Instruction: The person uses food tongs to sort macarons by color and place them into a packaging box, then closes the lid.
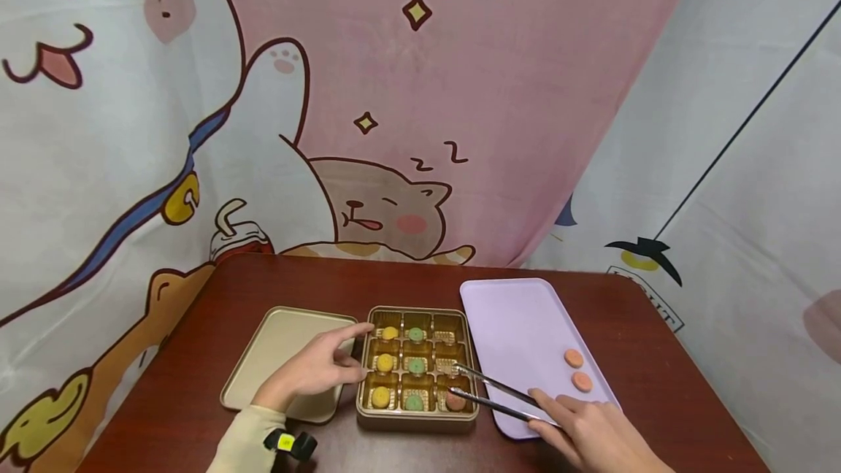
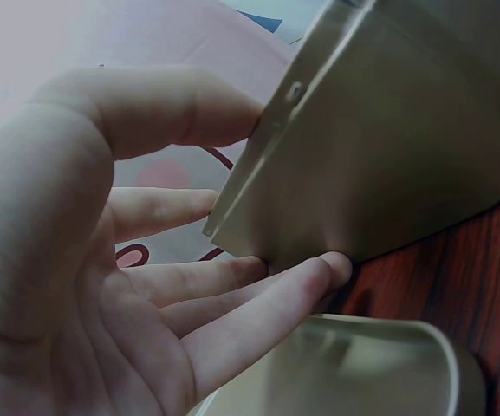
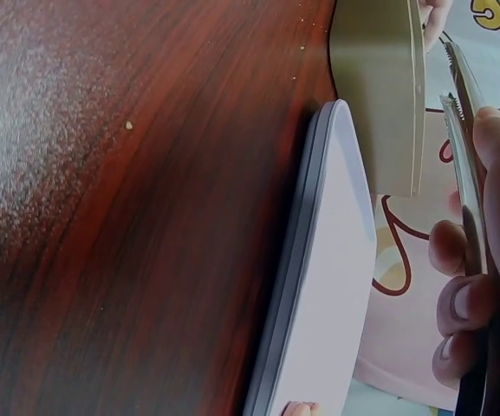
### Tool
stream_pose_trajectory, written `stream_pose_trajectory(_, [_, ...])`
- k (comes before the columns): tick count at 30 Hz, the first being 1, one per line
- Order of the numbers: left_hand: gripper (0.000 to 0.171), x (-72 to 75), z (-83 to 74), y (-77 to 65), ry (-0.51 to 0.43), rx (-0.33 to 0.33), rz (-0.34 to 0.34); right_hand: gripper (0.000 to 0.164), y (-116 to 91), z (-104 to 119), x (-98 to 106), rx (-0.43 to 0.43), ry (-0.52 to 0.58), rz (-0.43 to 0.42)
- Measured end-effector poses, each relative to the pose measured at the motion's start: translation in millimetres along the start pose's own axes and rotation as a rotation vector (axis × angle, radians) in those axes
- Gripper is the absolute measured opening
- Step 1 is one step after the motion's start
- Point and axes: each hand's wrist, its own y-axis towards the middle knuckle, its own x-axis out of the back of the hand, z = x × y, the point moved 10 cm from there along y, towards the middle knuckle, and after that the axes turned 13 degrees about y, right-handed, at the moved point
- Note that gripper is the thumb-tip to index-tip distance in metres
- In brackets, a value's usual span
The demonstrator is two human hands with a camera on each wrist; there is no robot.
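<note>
A gold tin box (image 1: pixel 417 423) with a sectioned amber insert stands at the table's middle. Yellow macarons (image 1: pixel 384 363) fill its left column, green macarons (image 1: pixel 416 366) its middle column. One pink macaron (image 1: pixel 455 401) sits in the front right compartment. My left hand (image 1: pixel 322 365) touches the box's left side, thumb and fingers extended against the outer wall. With my right hand (image 1: pixel 591 429) I hold metal tongs (image 1: pixel 502 388), their arms spread. Their tips hover at the right column, near the pink macaron and the vacant middle compartment; contact with the macaron is unclear.
A lilac tray (image 1: pixel 509 327) lies right of the box, bearing two pink macarons (image 1: pixel 581 382) near its right edge. The gold lid (image 1: pixel 276 356) lies left of the box, partly under my left forearm. A printed cloth (image 1: pixel 512 93) hangs behind the brown table (image 1: pixel 407 283).
</note>
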Motion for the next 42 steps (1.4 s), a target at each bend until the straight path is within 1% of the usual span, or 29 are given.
stream_pose_trajectory(6, [0.079,0.5,-0.7,0.4,0.0,0.0,-0.002,0.035,0,-2,0,-0.011,0.008,-0.002])
stream_pose_trajectory(17, [0.079,0.7,0.1,0.1,-0.003,0.003,-0.005,0.034,-2,-3,-1,-0.004,-0.002,-0.015])
stream_pose_trajectory(19, [0.079,0.8,-0.1,0.1,-0.003,0.002,-0.005,0.033,-4,-3,1,0.004,-0.004,-0.029])
stream_pose_trajectory(23, [0.078,1.0,-0.6,0.1,0.0,0.001,-0.007,0.033,-9,-5,6,0.034,-0.022,-0.083])
stream_pose_trajectory(26, [0.078,1.0,-0.7,-0.2,-0.003,0.0,-0.006,0.033,-13,-5,10,0.069,-0.053,-0.129])
stream_pose_trajectory(28, [0.078,1.0,-0.4,-0.6,-0.005,0.0,-0.004,0.034,-16,-7,11,0.071,-0.066,-0.143])
stream_pose_trajectory(38, [0.078,1.7,0.3,-2.3,-0.001,0.001,0.001,0.032,-28,-20,18,-0.017,-0.112,-0.168])
stream_pose_trajectory(40, [0.077,1.3,0.0,-2.4,-0.01,-0.002,0.004,0.031,-32,-24,21,-0.049,-0.113,-0.176])
stream_pose_trajectory(42, [0.077,0.7,-0.3,-2.2,-0.02,-0.007,0.008,0.029,-36,-31,23,-0.101,-0.114,-0.178])
